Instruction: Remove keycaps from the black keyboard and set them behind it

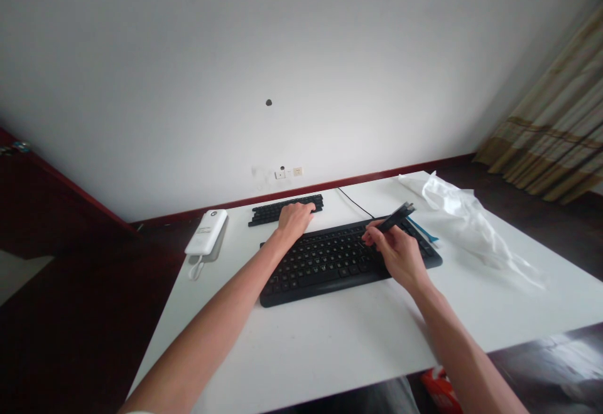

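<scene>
A black keyboard (330, 263) lies on the white table (358, 332). My right hand (398, 252) hovers over its right half, fingers pinched on a thin dark tool (398, 216) that points up and right. My left hand (294, 220) rests palm down, fingers curled, on a smaller strip of black keys (268, 212) lying behind the keyboard. What, if anything, lies under those fingers is hidden.
A white power bank (207, 232) with a looped cord sits at the table's far left corner. Crumpled clear plastic wrap (471, 225) spreads over the right side, with a blue item (426, 233) beside the keyboard. A black cable (355, 203) runs back to the wall.
</scene>
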Available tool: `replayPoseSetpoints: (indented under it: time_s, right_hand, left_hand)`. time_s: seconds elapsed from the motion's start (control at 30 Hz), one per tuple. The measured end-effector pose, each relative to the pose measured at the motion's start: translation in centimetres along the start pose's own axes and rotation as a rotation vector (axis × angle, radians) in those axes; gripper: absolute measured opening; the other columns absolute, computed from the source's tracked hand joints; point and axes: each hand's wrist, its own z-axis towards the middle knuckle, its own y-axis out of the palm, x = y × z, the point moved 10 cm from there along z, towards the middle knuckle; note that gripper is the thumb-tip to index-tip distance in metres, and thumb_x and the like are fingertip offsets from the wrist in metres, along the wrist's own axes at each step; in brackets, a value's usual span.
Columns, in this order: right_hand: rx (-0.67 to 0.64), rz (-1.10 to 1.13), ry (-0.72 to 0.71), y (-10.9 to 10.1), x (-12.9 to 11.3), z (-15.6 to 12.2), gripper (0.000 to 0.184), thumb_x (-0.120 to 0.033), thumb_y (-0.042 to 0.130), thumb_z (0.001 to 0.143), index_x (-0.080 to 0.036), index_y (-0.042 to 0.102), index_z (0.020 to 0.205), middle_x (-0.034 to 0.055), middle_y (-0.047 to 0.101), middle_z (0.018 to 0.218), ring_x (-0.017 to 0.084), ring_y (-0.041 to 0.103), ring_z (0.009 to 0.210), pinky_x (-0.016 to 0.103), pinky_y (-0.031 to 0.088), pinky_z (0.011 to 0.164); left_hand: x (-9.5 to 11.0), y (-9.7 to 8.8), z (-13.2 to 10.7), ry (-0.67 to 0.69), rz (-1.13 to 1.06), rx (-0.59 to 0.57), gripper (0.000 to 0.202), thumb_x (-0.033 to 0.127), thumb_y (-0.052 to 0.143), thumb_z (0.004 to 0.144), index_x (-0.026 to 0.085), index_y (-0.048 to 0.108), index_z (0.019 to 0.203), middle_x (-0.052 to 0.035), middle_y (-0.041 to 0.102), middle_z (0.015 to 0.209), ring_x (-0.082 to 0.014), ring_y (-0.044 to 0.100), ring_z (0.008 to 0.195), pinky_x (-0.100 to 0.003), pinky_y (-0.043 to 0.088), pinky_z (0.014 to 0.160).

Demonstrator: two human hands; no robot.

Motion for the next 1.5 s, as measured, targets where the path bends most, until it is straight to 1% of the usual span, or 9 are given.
replayPoseSetpoints:
  time_s: [0.23,0.43,0.57,0.67,0.73,0.83,0.97,1.17,1.5]
  right_hand:
    - [0.033,-0.003,0.004,-0.1,0.5,0.1,0.042,-0.06,0.058,0.095,-0.02,0.069,0.101,0.0091,0.076,0.088,0.024,0.071,0.077,0.034,0.056,0.068]
    - [0.026,0.01,0.001,0.6,0.9,0.0,0.045,-0.062,0.061,0.093,-0.019,0.071,0.102,0.0108,0.077,0.095,0.027,0.073,0.081,0.036,0.057,0.069]
    - [-0.106,0.032,-0.034,3.0,-0.6,0.5,0.043,-0.06,0.063,0.093,-0.02,0.072,0.103,0.0102,0.076,0.095,0.026,0.071,0.08,0.034,0.055,0.067]
    - [-0.268,0.071,-0.106,5.6,-3.0,2.2,0.041,-0.058,0.058,0.097,-0.02,0.07,0.101,0.0092,0.076,0.092,0.023,0.068,0.078,0.032,0.053,0.066]
    - [-0.324,0.073,-0.143,6.8,-4.0,4.2,0.044,-0.06,0.056,0.097,-0.018,0.071,0.099,0.0104,0.077,0.094,0.023,0.068,0.081,0.032,0.053,0.069]
    - [-0.309,-0.048,-0.169,8.0,-3.7,8.2,0.052,-0.064,0.055,0.095,-0.017,0.076,0.099,0.0108,0.078,0.094,0.025,0.068,0.085,0.035,0.053,0.075]
    - [-0.257,-0.197,-0.181,9.1,-1.6,11.5,0.053,-0.065,0.061,0.09,-0.017,0.078,0.102,0.0088,0.078,0.084,0.025,0.07,0.077,0.036,0.054,0.071]
    - [-0.303,-0.168,-0.183,10.6,1.0,10.4,0.041,-0.054,0.07,0.088,-0.02,0.078,0.11,0.0072,0.08,0.095,0.027,0.075,0.084,0.04,0.058,0.082]
    - [-0.275,-0.226,-0.196,11.0,0.3,9.9,0.031,-0.046,0.072,0.086,-0.022,0.08,0.105,0.0045,0.082,0.098,0.028,0.078,0.085,0.038,0.063,0.083]
  left_hand:
    - [-2.8,-2.0,-2.3,-0.054,-0.043,0.04,0.035,0.042,0.063,0.097,0.032,0.066,0.131,-0.0058,0.077,0.109,-0.0261,0.072,0.101,-0.034,0.052,0.088]
    - [-7.9,-4.4,-10.8,-0.088,-0.313,0.158,0.023,0.04,0.062,0.097,0.027,0.072,0.114,-0.0003,0.072,0.091,-0.0168,0.069,0.083,-0.026,0.05,0.079]
    - [-8.4,-4.8,-17.3,-0.096,-0.433,0.222,0.021,0.039,0.061,0.096,0.027,0.072,0.109,0.0001,0.066,0.085,-0.0158,0.062,0.075,-0.026,0.049,0.073]
    - [-7.7,-4.4,-19.6,-0.07,-0.477,0.241,0.02,0.038,0.057,0.098,0.026,0.073,0.102,-0.0019,0.069,0.092,-0.0161,0.064,0.085,-0.026,0.049,0.08]
    - [-8.5,-3.9,-19.6,-0.122,-0.459,0.251,0.029,0.043,0.054,0.099,0.023,0.071,0.088,-0.001,0.067,0.081,-0.0152,0.061,0.077,-0.025,0.046,0.076]
    - [-11.9,-3.1,-18.2,-0.313,-0.461,0.284,0.047,0.049,0.048,0.1,0.02,0.056,0.064,0.0035,0.047,0.055,-0.0119,0.043,0.055,-0.025,0.033,0.059]
    - [-14.7,-2.2,-15.1,-0.403,-0.502,0.299,0.047,0.047,0.05,0.095,0.019,0.043,0.057,0.0042,0.042,0.053,-0.0109,0.035,0.054,-0.026,0.025,0.057]
    - [-15.4,-1.5,-12.9,-0.434,-0.516,0.321,0.046,0.048,0.045,0.095,0.02,0.04,0.059,0.0041,0.042,0.054,-0.0108,0.035,0.054,-0.026,0.022,0.057]
    - [-15.3,-0.8,-13.4,-0.35,-0.717,0.284,0.05,0.051,0.05,0.093,0.02,0.031,0.059,0.0054,0.029,0.055,-0.0101,0.029,0.056,-0.026,0.019,0.055]
